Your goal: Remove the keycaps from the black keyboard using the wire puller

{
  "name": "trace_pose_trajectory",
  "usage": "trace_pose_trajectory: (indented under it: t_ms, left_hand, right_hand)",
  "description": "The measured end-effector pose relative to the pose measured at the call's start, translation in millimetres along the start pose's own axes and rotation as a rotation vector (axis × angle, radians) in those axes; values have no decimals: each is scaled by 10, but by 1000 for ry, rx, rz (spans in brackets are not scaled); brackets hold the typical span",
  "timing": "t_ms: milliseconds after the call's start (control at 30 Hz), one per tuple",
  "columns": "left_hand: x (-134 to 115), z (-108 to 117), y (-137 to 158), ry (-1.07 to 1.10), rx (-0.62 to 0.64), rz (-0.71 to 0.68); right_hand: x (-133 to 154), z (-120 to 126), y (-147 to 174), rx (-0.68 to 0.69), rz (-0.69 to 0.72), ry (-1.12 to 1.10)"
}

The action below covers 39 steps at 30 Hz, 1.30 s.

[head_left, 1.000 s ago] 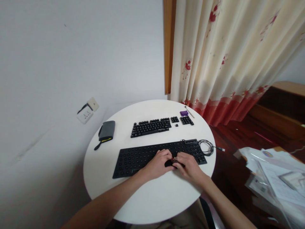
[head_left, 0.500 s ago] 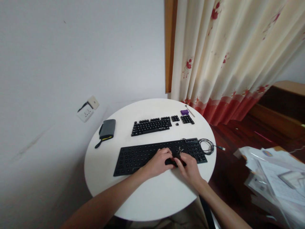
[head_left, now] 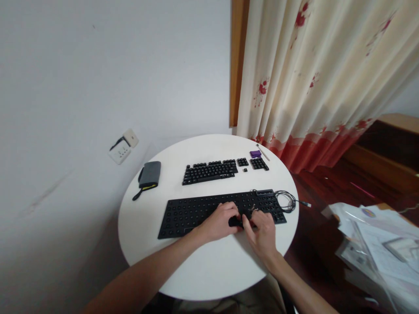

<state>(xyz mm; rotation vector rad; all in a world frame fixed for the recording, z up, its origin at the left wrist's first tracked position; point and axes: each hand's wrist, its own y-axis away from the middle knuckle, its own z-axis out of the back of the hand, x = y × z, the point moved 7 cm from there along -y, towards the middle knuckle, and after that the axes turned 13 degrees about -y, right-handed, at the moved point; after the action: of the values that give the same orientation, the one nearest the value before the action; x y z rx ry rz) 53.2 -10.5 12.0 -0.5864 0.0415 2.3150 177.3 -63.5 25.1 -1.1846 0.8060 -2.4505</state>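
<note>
A black computer keyboard (head_left: 193, 216) lies across the white round table, its keycaps off over most of the board and the small switches showing. My left hand (head_left: 223, 221) is closed at its lower middle, fingers bent over the top and thumb near the front edge. Just to the right, my right hand (head_left: 262, 226) is closed, with thumb and fingers drawn together low over the board. A thin shiny wire piece (head_left: 252, 207) sticks up beside its fingertips. What those fingertips hold is hidden. Behind the keyboard, removed black keycaps (head_left: 209, 171) lie grouped in keyboard order.
A coiled USB cable (head_left: 288, 201) hangs slightly past the table's (head_left: 209, 270) right edge. At the back right lie a purple cloth (head_left: 255, 154) and a slim brush (head_left: 263, 152). A grey pouch (head_left: 150, 173) sits at left. Plastic bags (head_left: 376, 244) are piled at right.
The right hand has shifted slightly, and its fingers now cover more of the shiny wire piece. The left hand stays in place on the keyboard. The whole view has moved a little.
</note>
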Motion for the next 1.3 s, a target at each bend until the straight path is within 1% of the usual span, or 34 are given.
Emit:
trace_pose_trajectory:
  t_ms: [200, 400, 533, 700, 933, 1067, 1200, 1300]
  left_hand:
    - [-39, 42, -5, 35, 5, -29]
    - [-37, 49, -15, 38, 22, -35]
    - [-43, 52, -21, 20, 12, -30]
    - [-28, 20, -22, -7, 4, -21]
    - [-29, -13, -7, -59, -16, -13]
    - [-70, -23, -15, -109, -24, 4]
    - [-108, -20, -22, -154, -31, 2]
    - [-117, -12, -22, -171, -41, -1]
  right_hand:
    - [38, -29, 19, 26, 49, 38]
    - [40, -134, -11, 135, 53, 54]
    - [42, -147, -53, 190, 24, 88]
    - [-59, -108, -80, 142, -55, 88]
    - [-280, -141, 24, 62, -164, -47]
    - [-278, -117, 20, 26, -191, -111]
    - [-262, -95, -3, 21, -205, -155]
    - [-300, -72, -6, -2, -240, -189]
